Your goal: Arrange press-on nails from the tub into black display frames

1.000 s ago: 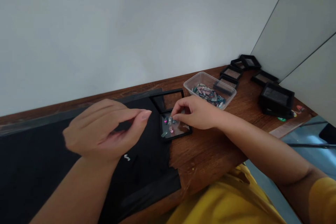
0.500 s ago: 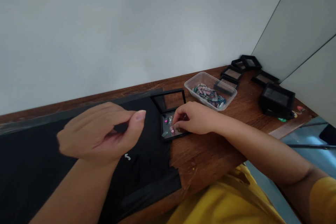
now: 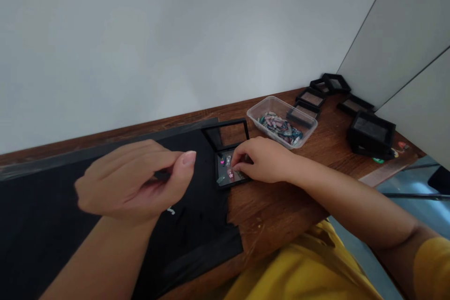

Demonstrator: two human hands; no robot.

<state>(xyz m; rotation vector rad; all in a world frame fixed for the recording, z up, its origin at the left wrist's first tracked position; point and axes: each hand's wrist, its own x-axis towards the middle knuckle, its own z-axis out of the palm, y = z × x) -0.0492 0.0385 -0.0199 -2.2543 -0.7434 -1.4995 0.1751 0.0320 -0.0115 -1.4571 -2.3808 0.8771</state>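
My left hand (image 3: 135, 178) is raised over the black mat, thumb and fingertips pressed together; whatever may be between them is hidden. My right hand (image 3: 258, 158) reaches into a small black case (image 3: 218, 186) whose lid with a clear window (image 3: 232, 135) stands up at the back. Its thumb and index finger pinch at the small decorated pieces inside, and what they grip is too small to make out. Beside the fingertips lies a pink piece with a flower (image 3: 231, 175), with a pale green piece (image 3: 221, 179) at the case's front left corner.
Behind my right hand is a clear plastic tub (image 3: 305, 139) of many small coloured pieces. Several black cases (image 3: 373, 127) lie at the right back of the wooden table (image 3: 277, 211). A small white mark (image 3: 170, 211) shows on the black mat (image 3: 200, 225).
My left hand has shifted down very slightly, its thumb and fingertips still together. My right hand stays at the case with almost no movement.
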